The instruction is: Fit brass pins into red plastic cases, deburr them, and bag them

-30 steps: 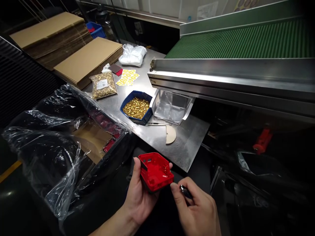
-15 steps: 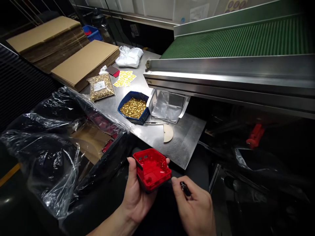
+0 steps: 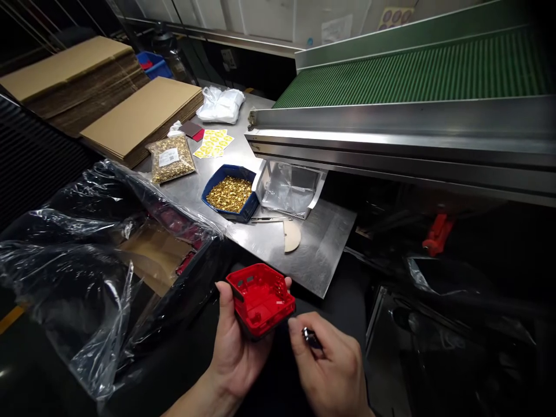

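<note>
My left hand (image 3: 237, 347) grips a red plastic housing (image 3: 260, 307) from below and the left side, thumb along its edge. The housing is an open, angular shell with small slots in one wall and a dark underside, its hollow turned up towards me. Close to its lower right corner is my right hand (image 3: 328, 362), fingers curled round a small dark, shiny tool (image 3: 311, 337). Most of that tool is hidden in the palm, so its kind cannot be made out. Whether the right fingertips touch the housing is unclear.
On the metal table (image 3: 321, 249) are a blue bin (image 3: 208, 194) of small golden parts, a clear-lined tray (image 3: 286, 188), a half-round disc (image 3: 292, 237) and a bag of parts (image 3: 171, 159). A conveyor (image 3: 391, 127) overhangs the right. A plastic-lined box (image 3: 169, 289) stands left.
The whole view has shifted slightly, so the table things sit further left. My right hand has moved a little left, with the dark tool still in it. My left hand keeps hold of the housing.
</note>
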`<action>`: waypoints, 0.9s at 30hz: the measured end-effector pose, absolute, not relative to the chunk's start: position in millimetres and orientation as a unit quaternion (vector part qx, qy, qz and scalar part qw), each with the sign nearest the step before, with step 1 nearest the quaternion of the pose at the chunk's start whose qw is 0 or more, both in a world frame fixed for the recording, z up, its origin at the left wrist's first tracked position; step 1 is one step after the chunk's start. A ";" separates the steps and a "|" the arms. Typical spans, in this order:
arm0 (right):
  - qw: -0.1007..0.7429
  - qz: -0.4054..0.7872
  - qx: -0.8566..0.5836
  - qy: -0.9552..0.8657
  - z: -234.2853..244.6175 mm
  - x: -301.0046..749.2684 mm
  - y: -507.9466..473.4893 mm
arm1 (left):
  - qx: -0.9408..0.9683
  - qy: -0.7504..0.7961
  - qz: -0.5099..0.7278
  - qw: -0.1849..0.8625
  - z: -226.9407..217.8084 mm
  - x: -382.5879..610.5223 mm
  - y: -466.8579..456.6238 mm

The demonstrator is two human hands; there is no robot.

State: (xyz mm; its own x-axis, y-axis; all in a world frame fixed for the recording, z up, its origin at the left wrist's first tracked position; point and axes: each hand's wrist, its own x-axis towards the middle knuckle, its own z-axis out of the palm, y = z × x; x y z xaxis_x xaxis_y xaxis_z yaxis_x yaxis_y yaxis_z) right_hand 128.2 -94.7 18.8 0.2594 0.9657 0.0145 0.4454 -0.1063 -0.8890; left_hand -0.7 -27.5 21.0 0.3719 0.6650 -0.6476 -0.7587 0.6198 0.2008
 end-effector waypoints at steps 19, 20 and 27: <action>0.424 0.290 -0.673 -0.532 11.2 128.6 -92.3 | -0.048 0.364 0.445 0.817 17.4 -1.0 -28.2; 0.423 0.293 -0.676 -0.527 10.7 129.0 -92.6 | -0.045 0.368 0.449 0.813 16.9 -1.3 -28.1; 0.443 0.279 -0.630 -0.573 17.0 122.6 -88.1 | -0.060 0.357 0.416 0.834 17.1 -3.3 -29.0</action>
